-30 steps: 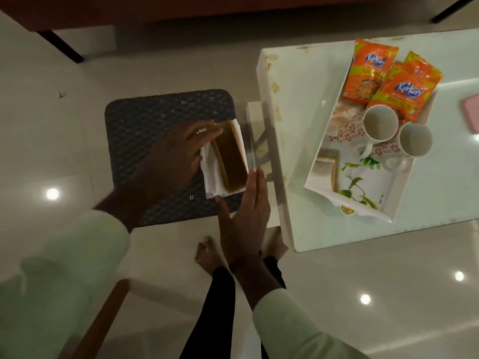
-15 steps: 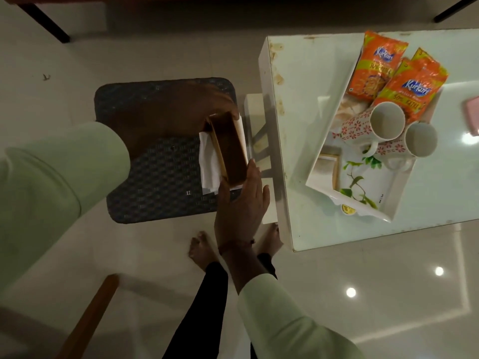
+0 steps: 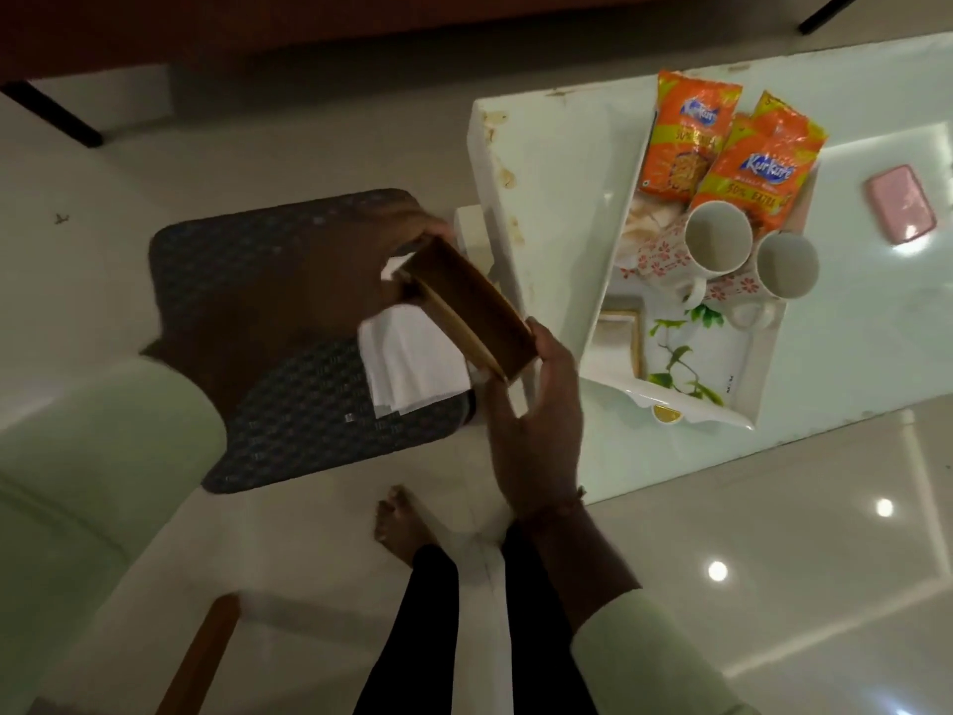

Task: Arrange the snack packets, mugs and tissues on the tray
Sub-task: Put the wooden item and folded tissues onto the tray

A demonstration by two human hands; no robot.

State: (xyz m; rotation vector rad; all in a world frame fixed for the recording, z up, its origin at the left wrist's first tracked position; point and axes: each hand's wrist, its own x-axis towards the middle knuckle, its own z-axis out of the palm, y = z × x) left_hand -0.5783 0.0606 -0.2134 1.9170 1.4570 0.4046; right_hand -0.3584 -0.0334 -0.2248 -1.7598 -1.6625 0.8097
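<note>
A brown wooden tissue holder is lifted above the dark stool, tilted. My left hand grips its far end and my right hand holds its near end. White tissues lie under it on the stool. On the white table stands a floral tray with two orange snack packets, two white floral mugs and a small folded item.
A pink flat object lies on the white table at the right. A bare foot and dark trouser legs stand on the glossy tiled floor. A wooden chair arm is at the bottom left.
Both hands have taken the tissue holder and lifted it off the tissues, turning it toward the table. The tissues stay on the stool.
</note>
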